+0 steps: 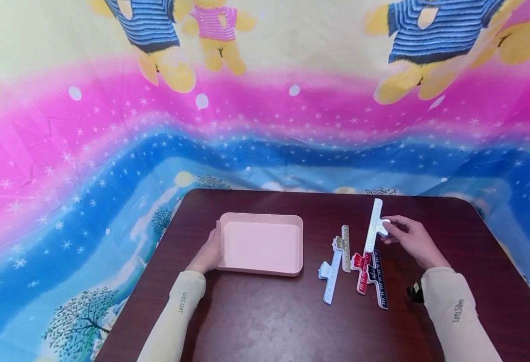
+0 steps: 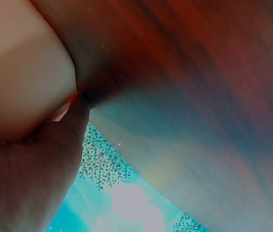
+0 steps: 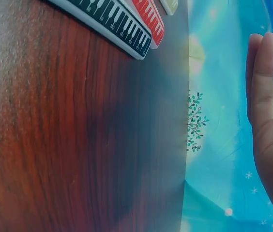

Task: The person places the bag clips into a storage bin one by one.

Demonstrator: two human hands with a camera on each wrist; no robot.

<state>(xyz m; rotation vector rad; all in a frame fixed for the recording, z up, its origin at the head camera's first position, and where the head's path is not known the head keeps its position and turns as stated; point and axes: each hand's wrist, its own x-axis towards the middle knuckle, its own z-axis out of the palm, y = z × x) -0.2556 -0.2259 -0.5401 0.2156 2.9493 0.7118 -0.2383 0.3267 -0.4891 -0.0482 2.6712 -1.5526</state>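
My right hand (image 1: pixel 411 239) pinches the white piano-keyboard clip (image 1: pixel 374 225) by its shaped tab (image 1: pixel 382 228), thumb on the near side, with the long bar standing tilted beyond my fingertips; its lower end overlaps the red clip (image 1: pixel 362 276) in the head view, and I cannot tell whether the two touch. I judge it light and stiff, probably smooth plastic, so it could slip or pivot if I held it too loosely; it doesn't strike me as fragile, though the tab joint may be its weakest part. The tab makes a handy hold because it juts out from the bar, but a grip nearer the bar's middle should balance better, and squeezing the tab hard might spring the clip. The black clip (image 1: pixel 380 284) lies close against the red one, while the light blue clip (image 1: pixel 332 276) and the gold clip (image 1: pixel 346 251) lie nearer the pink tray (image 1: pixel 261 246), all on the dark wooden table (image 1: pixel 255 322). My left hand (image 1: pixel 207 254) rests its extended fingers along the tray's left wall. The tray looks thin and rigid, likely light enough to slide if nudged; its low walls surround a flat pink floor, which shows bare from side to side.
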